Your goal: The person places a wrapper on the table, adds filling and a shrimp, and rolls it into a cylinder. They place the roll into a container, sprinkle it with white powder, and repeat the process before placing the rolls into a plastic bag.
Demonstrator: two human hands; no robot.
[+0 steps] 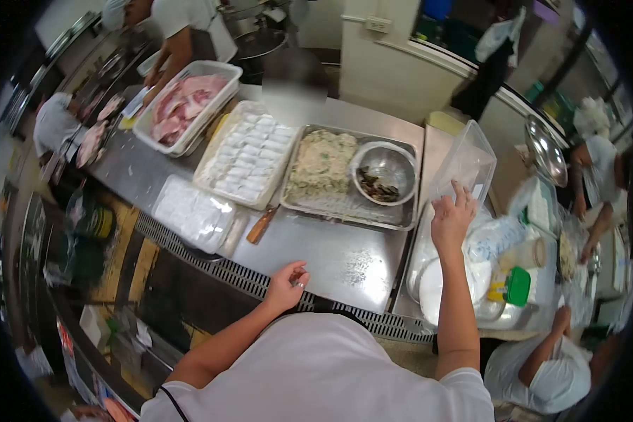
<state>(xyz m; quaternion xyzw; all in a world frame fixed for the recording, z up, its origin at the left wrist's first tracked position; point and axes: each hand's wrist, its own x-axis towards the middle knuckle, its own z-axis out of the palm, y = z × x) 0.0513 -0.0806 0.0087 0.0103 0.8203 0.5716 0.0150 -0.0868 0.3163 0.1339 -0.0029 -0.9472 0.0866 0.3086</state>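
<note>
My right hand (454,214) reaches forward with its fingers spread, overlapping the near end of a clear plastic container (473,158). Nothing shows in its grasp. Close to my body, my left hand (287,285) hovers by the front edge of the steel table (316,246), empty, its fingers loosely bent and a little apart. Ahead of it lies a wooden-handled tool (261,225), its handle toward me. A metal tray (411,224) holds a pale minced mixture with green bits (323,162) and a steel bowl (406,165) with dark pieces inside.
Left of the tray stand a tub of white wrapped rolls (246,155), a clear-lidded box (190,211) and a bin of raw meat (190,105). On the right are plastic bags (496,235) and a green-lidded tub (517,287). Other people work at both sides.
</note>
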